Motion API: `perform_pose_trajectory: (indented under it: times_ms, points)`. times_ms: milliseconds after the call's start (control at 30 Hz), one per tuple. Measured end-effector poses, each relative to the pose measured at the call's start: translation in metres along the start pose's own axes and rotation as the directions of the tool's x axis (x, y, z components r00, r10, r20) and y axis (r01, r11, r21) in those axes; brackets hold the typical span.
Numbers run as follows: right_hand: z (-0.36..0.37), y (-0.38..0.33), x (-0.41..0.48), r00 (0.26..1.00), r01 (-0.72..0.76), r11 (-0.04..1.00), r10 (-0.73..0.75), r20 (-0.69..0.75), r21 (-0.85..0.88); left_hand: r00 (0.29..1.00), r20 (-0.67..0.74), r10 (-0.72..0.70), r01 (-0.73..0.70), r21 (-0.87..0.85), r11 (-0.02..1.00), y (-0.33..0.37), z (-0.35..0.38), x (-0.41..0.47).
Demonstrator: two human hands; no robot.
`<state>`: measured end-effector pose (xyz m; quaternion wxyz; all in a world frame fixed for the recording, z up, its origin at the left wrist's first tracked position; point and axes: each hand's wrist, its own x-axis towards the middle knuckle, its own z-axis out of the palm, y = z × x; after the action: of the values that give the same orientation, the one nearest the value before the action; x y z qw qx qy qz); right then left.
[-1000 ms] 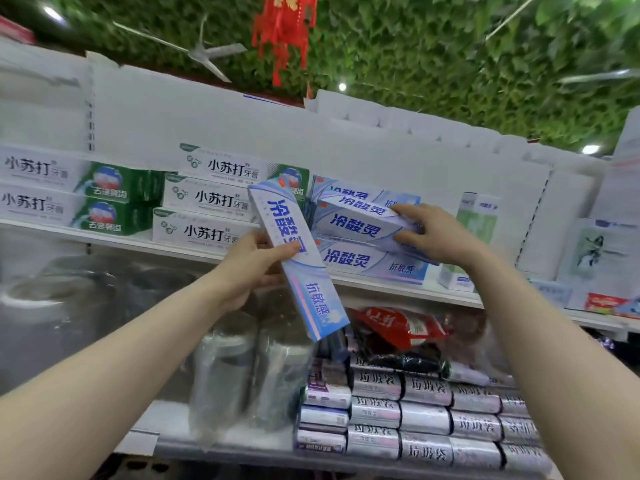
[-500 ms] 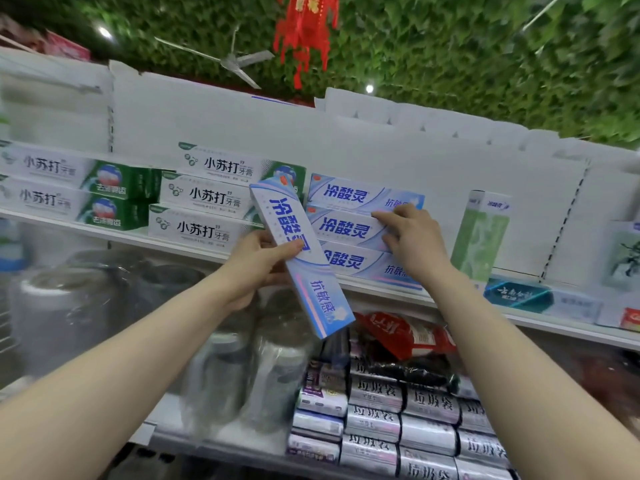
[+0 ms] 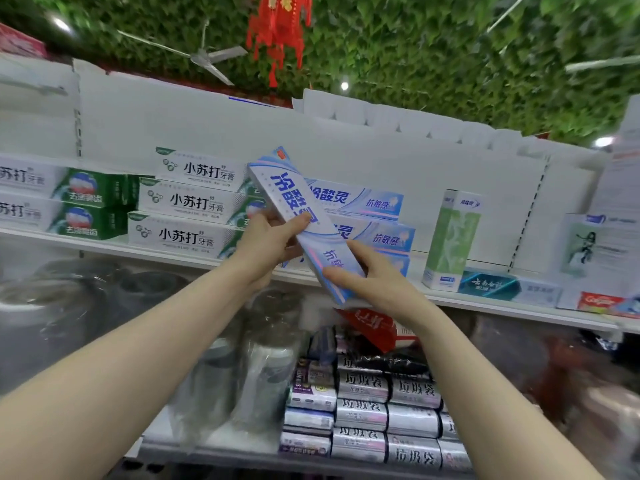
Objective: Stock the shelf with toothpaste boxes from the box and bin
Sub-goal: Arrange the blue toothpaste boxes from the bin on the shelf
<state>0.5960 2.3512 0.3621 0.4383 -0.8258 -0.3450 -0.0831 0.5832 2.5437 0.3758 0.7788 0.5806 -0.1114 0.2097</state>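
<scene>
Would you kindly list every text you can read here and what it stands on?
"冷酸灵": held blue box.
"冷酸灵", "抗敏感": stacked blue boxes.
"小苏打 牙膏": white-green boxes.
"垃圾袋": silver rolls below.
Small print everywhere and the boxes farther right: too blurred to read.

The right hand (image 3: 374, 282) has left the shelved stack (image 3: 377, 216) and now pinches the toothpaste box (image 3: 294, 209) at its 5 o'clock end. The left hand (image 3: 270, 240) has raised that box across the stack's front.
</scene>
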Motion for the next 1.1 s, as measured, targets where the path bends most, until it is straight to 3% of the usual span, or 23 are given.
perform_pose_trajectory:
  times_ms: [167, 300, 433, 567, 667, 767, 900, 1000, 1100]
  points:
    - [-0.022, 0.0, -0.007, 0.997, -0.045, 0.994, 0.052, -0.064, 0.101, 0.996, -0.031, 0.08, -0.081, -0.034, 0.996, 0.015, 0.002, 0.005]
    - [-0.05, 0.005, -0.004, 0.983, -0.051, 0.998, 0.045, -0.178, -0.025, 0.989, -0.102, 0.104, -0.113, -0.095, 0.989, 0.023, -0.005, 0.011]
    - [-0.078, -0.005, 0.008, 0.952, -0.052, 0.979, -0.011, -0.305, -0.197, 0.983, -0.043, 0.177, -0.171, 0.118, 0.978, 0.022, -0.005, 0.019]
    - [-0.102, -0.018, 0.031, 0.943, -0.065, 0.879, -0.1, -0.317, -0.472, 0.971, -0.027, 0.238, -0.224, 0.255, 0.941, 0.027, 0.005, 0.03]
    - [-0.113, -0.02, 0.049, 0.944, -0.103, 0.843, -0.085, -0.32, -0.528, 0.968, 0.0, 0.253, -0.235, 0.364, 0.901, 0.027, 0.012, 0.041]
    - [-0.115, -0.008, 0.063, 0.955, -0.171, 0.797, -0.011, -0.297, -0.579, 0.97, -0.008, 0.243, -0.198, 0.554, 0.808, 0.021, 0.017, 0.053]
    - [-0.098, 0.014, 0.071, 0.94, -0.201, 0.813, 0.004, -0.341, -0.546, 0.968, -0.035, 0.249, -0.109, 0.833, 0.543, 0.003, 0.017, 0.059]
    - [-0.083, 0.027, 0.067, 0.879, -0.209, 0.834, -0.069, -0.473, -0.511, 0.929, 0.013, 0.369, -0.173, 0.898, 0.404, -0.008, 0.018, 0.055]
    - [-0.067, 0.034, 0.059, 0.812, -0.217, 0.851, -0.115, -0.573, -0.478, 0.913, 0.017, 0.407, -0.181, 0.912, 0.369, -0.01, 0.017, 0.055]
